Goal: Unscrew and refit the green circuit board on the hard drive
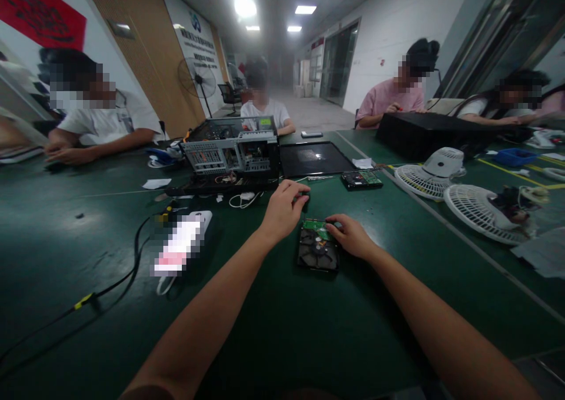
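A hard drive (318,253) lies flat on the green table in front of me, its green circuit board side up. My right hand (353,236) grips its upper right corner, thumb over the board and fingertips at the far edge. Just beyond the drive's left corner hovers my left hand (283,210), half curled, with thumb and fingertips apart; I see nothing between them. Past the hands a second hard drive (362,179) rests on the table. An opened computer case (233,156) lies on its side beyond my left hand, beside a black side panel (315,158).
A phone (183,244) with a white cable lies to the left, near a black strap (136,253). At right are white fan parts (477,212), a black case (428,132) and a blue tray (514,157). Several people sit around the table.
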The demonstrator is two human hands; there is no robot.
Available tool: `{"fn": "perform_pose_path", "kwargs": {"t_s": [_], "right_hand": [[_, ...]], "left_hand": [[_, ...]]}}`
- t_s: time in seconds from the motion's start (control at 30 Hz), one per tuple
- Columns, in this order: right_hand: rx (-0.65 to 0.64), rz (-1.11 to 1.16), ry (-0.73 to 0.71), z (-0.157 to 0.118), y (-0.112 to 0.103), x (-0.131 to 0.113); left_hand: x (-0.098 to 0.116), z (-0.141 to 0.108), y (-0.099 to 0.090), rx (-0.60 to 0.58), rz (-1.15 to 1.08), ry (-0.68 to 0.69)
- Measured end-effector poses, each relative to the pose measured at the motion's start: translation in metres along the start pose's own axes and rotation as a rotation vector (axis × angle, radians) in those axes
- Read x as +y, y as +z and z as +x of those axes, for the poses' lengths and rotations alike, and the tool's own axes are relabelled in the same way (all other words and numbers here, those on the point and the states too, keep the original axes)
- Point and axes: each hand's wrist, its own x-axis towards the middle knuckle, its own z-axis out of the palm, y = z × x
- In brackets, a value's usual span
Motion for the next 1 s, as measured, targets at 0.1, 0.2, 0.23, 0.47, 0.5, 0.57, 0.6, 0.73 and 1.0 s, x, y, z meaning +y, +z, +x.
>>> {"fn": "perform_pose_path", "kwargs": {"t_s": [0.1, 0.2, 0.23, 0.47, 0.5, 0.57, 0.6, 0.73, 1.0], "right_hand": [[0.007, 0.000, 0.001, -0.0004, -0.0004, -0.0002], [0.004, 0.012, 0.011, -0.0008, -0.0008, -0.0005], [0.003, 0.015, 0.013, -0.0009, -0.0010, -0.0005], [-0.001, 0.018, -0.002, -0.0007, -0.0021, 0.0001], [-0.004, 0.017, -0.002, -0.0006, -0.0022, 0.0002], [-0.007, 0.015, -0.003, -0.0006, -0.0025, 0.0002], [-0.007, 0.011, -0.005, -0.0007, -0.0026, 0.0002], [-0.006, -0.020, -0.003, -0.0016, -0.0033, -0.0006], [-0.001, -0.001, 0.009, -0.0021, -0.0026, -0.0003]], "left_hand": [[0.0009, 0.0007, -0.0015, -0.005, 0.021, 0.014], [0.0019, 0.0007, -0.0022, 0.000, 0.033, 0.014], [0.0020, 0.0006, -0.0021, 0.000, 0.031, 0.008], [0.0000, 0.0002, 0.0012, 0.006, -0.033, -0.020], [-0.0002, 0.0003, 0.0012, 0.011, -0.028, -0.015], [-0.0005, 0.0007, 0.0004, 0.024, 0.003, 0.003], [-0.0007, 0.0010, -0.0003, 0.030, 0.023, 0.015], [-0.0018, 0.0026, -0.0031, 0.039, 0.073, 0.057], [-0.0036, 0.0043, -0.0051, -0.003, 0.051, 0.116]]}}
